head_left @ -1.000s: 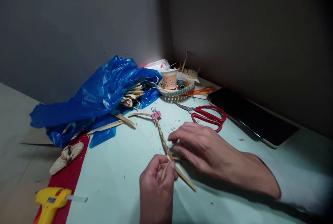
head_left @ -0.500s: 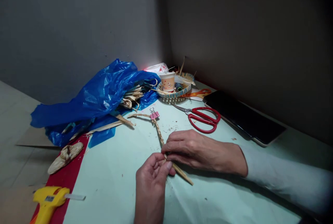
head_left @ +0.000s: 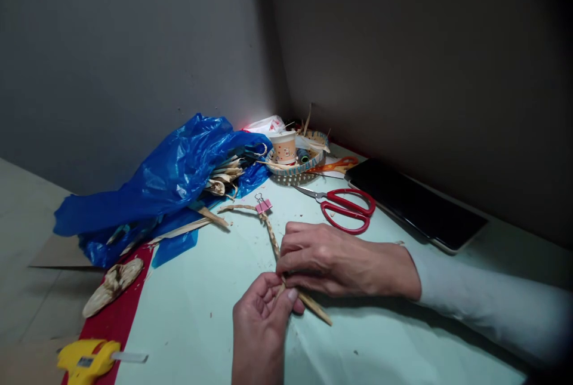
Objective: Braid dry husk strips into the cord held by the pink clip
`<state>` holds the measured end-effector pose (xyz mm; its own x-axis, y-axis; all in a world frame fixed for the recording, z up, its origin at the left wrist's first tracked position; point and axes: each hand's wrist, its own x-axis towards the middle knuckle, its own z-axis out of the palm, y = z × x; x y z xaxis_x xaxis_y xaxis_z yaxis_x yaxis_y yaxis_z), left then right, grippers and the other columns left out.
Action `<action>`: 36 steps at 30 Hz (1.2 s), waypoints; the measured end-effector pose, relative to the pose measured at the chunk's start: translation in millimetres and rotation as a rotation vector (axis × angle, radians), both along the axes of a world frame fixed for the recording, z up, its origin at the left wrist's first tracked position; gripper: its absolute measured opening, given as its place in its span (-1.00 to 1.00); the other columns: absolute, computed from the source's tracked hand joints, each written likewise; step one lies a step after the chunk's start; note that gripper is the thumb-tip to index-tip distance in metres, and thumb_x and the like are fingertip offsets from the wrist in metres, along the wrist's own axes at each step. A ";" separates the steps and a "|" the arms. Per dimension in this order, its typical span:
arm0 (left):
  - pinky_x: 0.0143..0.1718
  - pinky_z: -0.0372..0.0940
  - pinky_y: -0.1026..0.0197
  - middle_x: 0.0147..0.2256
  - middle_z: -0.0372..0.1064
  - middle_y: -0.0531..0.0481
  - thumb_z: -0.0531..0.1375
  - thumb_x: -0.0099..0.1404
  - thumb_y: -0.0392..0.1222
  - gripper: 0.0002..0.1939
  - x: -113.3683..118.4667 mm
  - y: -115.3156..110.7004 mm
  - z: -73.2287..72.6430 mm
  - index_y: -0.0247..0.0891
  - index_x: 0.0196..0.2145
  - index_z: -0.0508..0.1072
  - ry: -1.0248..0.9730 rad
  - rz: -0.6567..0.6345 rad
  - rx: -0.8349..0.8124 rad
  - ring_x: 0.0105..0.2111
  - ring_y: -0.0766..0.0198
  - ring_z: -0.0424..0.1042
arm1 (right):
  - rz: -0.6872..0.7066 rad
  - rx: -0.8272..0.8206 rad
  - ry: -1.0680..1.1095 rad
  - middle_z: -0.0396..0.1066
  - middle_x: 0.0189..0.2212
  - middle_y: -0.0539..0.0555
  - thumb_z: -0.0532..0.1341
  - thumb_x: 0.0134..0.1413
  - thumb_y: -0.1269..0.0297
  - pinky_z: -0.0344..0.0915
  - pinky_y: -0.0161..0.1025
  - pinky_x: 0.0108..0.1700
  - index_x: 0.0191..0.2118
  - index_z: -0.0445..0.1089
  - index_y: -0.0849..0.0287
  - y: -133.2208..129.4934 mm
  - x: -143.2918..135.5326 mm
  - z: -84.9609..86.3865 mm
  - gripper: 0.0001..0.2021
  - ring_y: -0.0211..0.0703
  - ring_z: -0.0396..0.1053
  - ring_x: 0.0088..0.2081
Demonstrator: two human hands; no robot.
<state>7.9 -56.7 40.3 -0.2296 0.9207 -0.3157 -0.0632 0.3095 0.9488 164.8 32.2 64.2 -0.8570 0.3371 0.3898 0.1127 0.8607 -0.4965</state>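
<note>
A thin braid of dried plant fibre [head_left: 271, 233] runs from a pink binder clip [head_left: 264, 206] down to my two hands, which meet near the table's middle. My left hand [head_left: 266, 307] pinches the strands at the braid's lower end between thumb and fingers. From above and to the right, my right hand [head_left: 324, 258] is closed on the same strands, fingertips touching those of the left. A loose flat strand [head_left: 316, 308] sticks out below the right hand toward the lower right. The exact crossing of the strands is hidden by the fingers.
Red-handled scissors [head_left: 348, 211] and a black tablet [head_left: 416, 206] lie right of the hands. Behind stand a woven basket [head_left: 298, 177] with a paper cup [head_left: 285, 149] and a blue plastic bag [head_left: 179, 164] of dried strips. A yellow glue gun [head_left: 89, 360] lies at lower left.
My hands stay together on the braid, with only small shifts of the fingers; the right hand's fingers sit slightly further left. The camera view has tilted a little.
</note>
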 end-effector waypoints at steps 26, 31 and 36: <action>-0.41 0.19 0.33 -0.67 0.36 0.08 0.38 -0.01 -0.14 -0.78 2.8 0.7 6.3 -0.28 -0.50 0.44 0.037 0.011 -0.032 -0.57 0.36 0.28 | -0.319 -0.620 0.132 0.32 -0.54 -0.07 0.13 0.14 0.33 0.13 -0.40 -0.44 -0.38 0.39 0.24 -2.8 -17.1 -15.9 -0.85 -0.34 0.21 -0.50; -0.45 0.15 0.37 -0.65 0.35 0.09 0.39 0.00 -0.10 -0.75 -0.5 0.1 2.4 -0.29 -0.53 0.44 0.028 0.013 -0.026 -0.57 0.40 0.26 | -0.433 -0.572 0.138 0.34 -0.50 -0.04 0.09 0.19 0.25 0.12 -0.38 -0.45 -0.30 0.40 0.24 9.6 -2.0 -4.5 -0.80 -0.30 0.23 -0.47; -0.44 0.19 0.36 -0.66 0.35 0.08 0.42 -0.03 -0.07 -0.73 -1.8 0.7 0.4 -0.29 -0.53 0.47 0.043 0.045 -0.015 -0.59 0.40 0.25 | -0.750 0.033 -0.193 0.38 -0.40 0.11 0.05 0.20 0.37 0.06 -0.24 -0.41 -0.21 0.35 0.27 13.8 26.7 11.0 -0.84 -0.18 0.23 -0.45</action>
<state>6.1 -55.9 40.7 -0.2838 0.9045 -0.3184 -0.0369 0.3215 0.9462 191.6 46.1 75.3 -0.4579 0.8448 0.2767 0.7532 0.5340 -0.3841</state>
